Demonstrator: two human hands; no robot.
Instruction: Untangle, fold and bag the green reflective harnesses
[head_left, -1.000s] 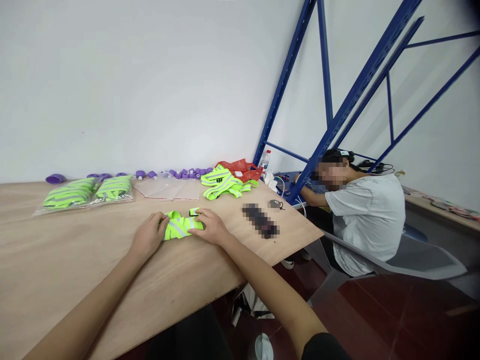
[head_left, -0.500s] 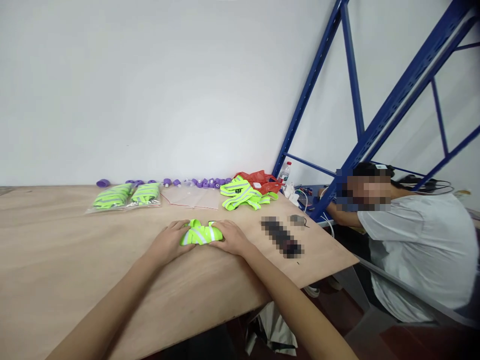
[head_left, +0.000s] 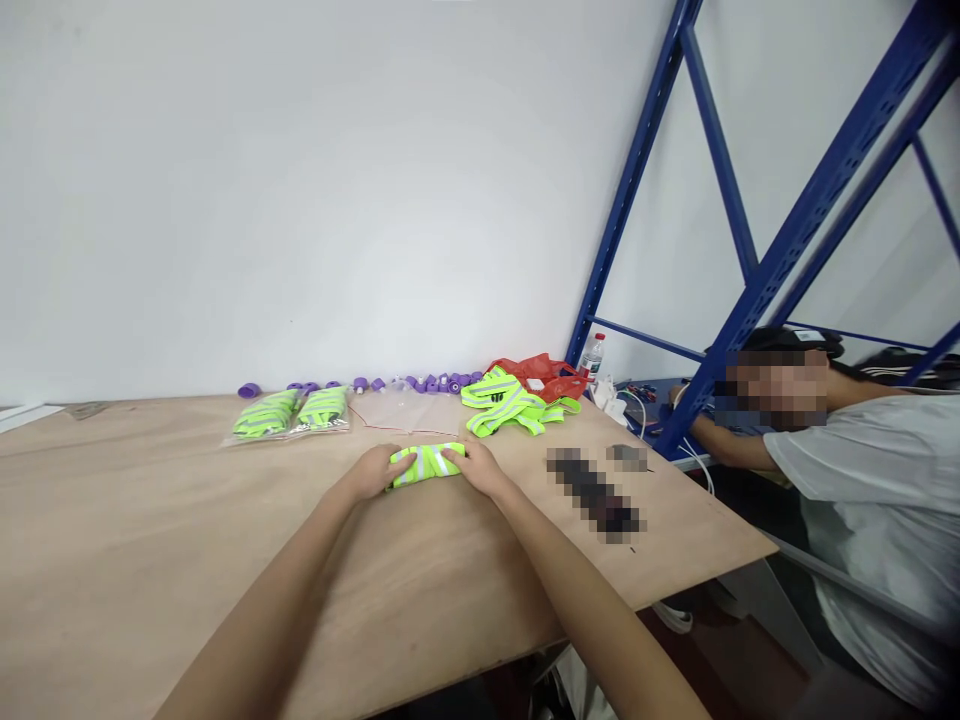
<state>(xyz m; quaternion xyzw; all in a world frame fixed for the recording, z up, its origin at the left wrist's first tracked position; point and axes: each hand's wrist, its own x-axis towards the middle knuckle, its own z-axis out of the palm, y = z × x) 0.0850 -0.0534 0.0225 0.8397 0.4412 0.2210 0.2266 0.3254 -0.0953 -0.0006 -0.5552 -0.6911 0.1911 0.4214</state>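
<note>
Since the earlier frame, we have shifted the folded neon-green bundle [head_left: 429,464] nearer to the flat clear bag [head_left: 406,412], and the loop that stood up at its top no longer shows; our thumbs have come up from its lower edge onto its striped face; our view has turned a little, so everything on the wooden table [head_left: 187,560] sits farther right in it.

We have the bundle gripped at both ends, in front of us over the table; our left hand [head_left: 373,472] is clamped on its left end, thumb laid across the green cloth; our right hand [head_left: 478,468] is clamped on its right end, thumb likewise on top; the other fingers are mostly hidden, and we cannot tell how they lie; nor can we tell whether the bundle rests on the wood or is slightly raised.

Beyond our hands, two filled bags [head_left: 268,413] of green straps lie side by side at the left of the flat bag; purple pieces [head_left: 442,384] line the wall behind; to the right, loose green straps [head_left: 514,404] lie heaped against a red plastic bag [head_left: 546,374], with a bottle [head_left: 593,357] near it; a pixelated dark object [head_left: 596,495] lies nearer us; a co-worker [head_left: 885,490] in a white shirt leans forward beyond the blue frame [head_left: 814,205].
</note>
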